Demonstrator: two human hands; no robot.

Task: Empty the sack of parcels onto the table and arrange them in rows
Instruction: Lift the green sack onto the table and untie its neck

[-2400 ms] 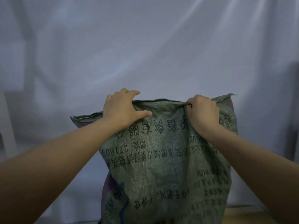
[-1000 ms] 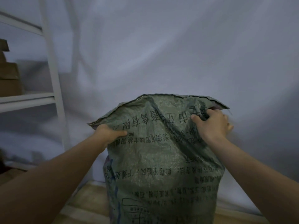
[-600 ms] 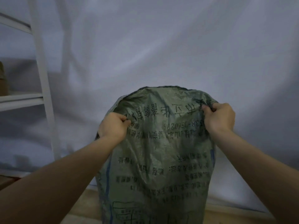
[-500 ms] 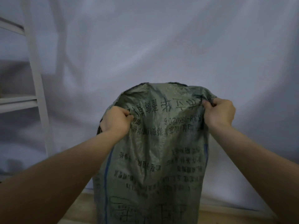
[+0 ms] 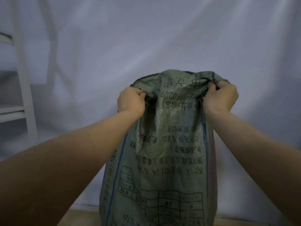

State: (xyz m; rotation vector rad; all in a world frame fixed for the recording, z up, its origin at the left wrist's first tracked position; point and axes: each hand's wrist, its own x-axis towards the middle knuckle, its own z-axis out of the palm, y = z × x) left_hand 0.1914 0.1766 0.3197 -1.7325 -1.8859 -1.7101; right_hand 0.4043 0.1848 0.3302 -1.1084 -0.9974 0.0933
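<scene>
**Gripping the sack by its upper edge**

Standing tall on the wooden surface [image 5: 78,216], the green woven sack [image 5: 162,160] has its print upside down, so it is probably inverted for emptying. The left hand [image 5: 131,100] and right hand [image 5: 219,97] each clench bunched fabric at opposite corners, likely to lift it. White sheeting [image 5: 146,38] hangs behind; a shelf [image 5: 24,79] stands left.

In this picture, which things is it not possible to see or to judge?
- Parcels: head view; hidden inside the opaque sack, so number and kind are unknown.
- Sack bottom: cut off by the lower picture edge.
- Fingertips of left hand and right hand: buried in the bunched sack fabric.
- Table: only a strip shows, the rest behind sack and arms.
- Shelf: blurred, cut by the left edge.
</scene>
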